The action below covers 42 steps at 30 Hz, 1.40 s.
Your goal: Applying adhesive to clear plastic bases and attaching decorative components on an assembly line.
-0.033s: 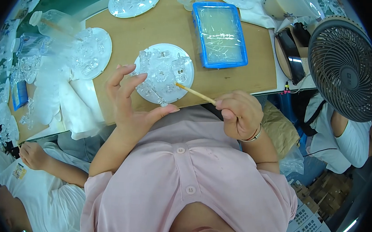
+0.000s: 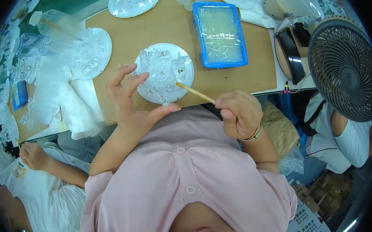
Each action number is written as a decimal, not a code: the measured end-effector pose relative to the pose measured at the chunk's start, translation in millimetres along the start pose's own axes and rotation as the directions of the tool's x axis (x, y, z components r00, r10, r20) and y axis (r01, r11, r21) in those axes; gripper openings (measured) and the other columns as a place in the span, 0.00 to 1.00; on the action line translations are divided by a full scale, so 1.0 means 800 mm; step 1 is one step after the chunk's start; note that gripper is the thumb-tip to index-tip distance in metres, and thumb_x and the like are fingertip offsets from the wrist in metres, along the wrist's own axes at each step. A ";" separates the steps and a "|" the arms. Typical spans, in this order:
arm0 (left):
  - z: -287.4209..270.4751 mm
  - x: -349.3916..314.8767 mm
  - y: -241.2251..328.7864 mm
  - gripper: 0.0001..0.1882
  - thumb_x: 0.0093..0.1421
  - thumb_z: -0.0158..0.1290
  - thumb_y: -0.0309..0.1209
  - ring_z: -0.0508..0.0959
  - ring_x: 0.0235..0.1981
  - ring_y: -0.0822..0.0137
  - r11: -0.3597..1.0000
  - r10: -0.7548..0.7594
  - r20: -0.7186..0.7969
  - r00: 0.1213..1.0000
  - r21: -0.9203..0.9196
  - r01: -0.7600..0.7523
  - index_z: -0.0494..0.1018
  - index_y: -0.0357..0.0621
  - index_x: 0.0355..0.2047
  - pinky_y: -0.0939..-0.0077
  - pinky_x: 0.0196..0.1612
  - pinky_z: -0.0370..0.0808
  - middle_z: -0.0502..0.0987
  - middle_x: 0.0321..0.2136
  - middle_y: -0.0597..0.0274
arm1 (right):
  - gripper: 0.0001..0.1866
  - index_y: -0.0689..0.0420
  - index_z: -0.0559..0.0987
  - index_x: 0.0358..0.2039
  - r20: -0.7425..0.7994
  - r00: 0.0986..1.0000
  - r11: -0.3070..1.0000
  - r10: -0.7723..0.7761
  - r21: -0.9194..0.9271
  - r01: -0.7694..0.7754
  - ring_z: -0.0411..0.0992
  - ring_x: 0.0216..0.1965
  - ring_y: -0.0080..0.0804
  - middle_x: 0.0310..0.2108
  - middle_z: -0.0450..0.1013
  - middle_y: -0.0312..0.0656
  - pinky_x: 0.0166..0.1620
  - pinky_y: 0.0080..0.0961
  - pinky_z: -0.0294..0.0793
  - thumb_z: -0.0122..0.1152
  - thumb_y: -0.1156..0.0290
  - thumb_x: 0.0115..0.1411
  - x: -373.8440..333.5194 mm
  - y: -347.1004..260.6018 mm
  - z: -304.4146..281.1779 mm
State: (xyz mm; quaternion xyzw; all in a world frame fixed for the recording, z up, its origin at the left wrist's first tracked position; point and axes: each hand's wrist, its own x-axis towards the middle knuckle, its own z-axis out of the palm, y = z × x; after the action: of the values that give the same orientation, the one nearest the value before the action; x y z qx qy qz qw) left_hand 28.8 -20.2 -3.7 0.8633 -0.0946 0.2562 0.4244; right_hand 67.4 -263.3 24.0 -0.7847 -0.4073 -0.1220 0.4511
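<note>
Pale pink short-sleeved top, two pale buttons; thin bracelet.

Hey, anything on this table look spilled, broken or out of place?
Nothing looks spilled or broken. The white cloth left of the left hand lies crumpled at the edge of the brown board, which looks untidy. Clear pieces on the nearest white plate are too fine to check for cracks.

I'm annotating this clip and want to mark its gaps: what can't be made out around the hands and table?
All in the head view:
- The stick's rear end: hidden by the right hand.
- Whether its tip touches a clear piece: too small.
- Whether the left hand touches the middle plate: its fingers overlap the rim.
- The upper-right plate's far side: cut off by the top edge.
</note>
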 end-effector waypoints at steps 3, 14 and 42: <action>0.001 0.001 0.003 0.44 0.30 0.74 0.44 0.63 0.54 0.53 1.000 -0.008 0.000 1.000 0.016 0.008 0.67 0.48 0.48 0.52 0.59 0.61 0.62 0.51 0.53 | 0.07 0.59 0.72 0.34 0.071 0.995 0.997 -0.073 -0.018 0.074 0.71 0.21 0.36 0.25 0.74 0.43 0.24 0.25 0.68 0.55 0.70 0.61 0.005 -0.003 -0.001; 0.003 -0.003 -0.002 0.45 0.31 0.74 0.45 0.63 0.53 0.53 0.998 -0.009 -0.034 0.999 0.060 0.011 0.66 0.47 0.49 0.56 0.57 0.62 0.61 0.51 0.53 | 0.06 0.60 0.72 0.33 0.058 0.998 0.995 -0.007 -0.098 0.012 0.71 0.21 0.37 0.25 0.74 0.44 0.24 0.26 0.68 0.56 0.71 0.60 0.006 -0.011 -0.013; -0.048 0.021 -0.007 0.16 0.45 0.64 0.20 0.78 0.33 0.63 0.985 -0.115 0.060 0.992 0.138 0.105 0.78 0.44 0.36 0.75 0.36 0.74 0.78 0.31 0.59 | 0.11 0.60 0.74 0.29 -0.229 0.972 0.997 0.060 -0.036 -0.069 0.70 0.20 0.33 0.21 0.72 0.43 0.25 0.24 0.68 0.52 0.66 0.64 0.017 -0.006 -0.020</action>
State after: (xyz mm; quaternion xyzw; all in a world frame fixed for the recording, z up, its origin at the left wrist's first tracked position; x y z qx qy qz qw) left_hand 31.3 14.0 20.4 0.9021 -0.0436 0.2086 0.3753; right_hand 75.2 -267.4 43.5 -0.7879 -0.3243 -0.2054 0.4815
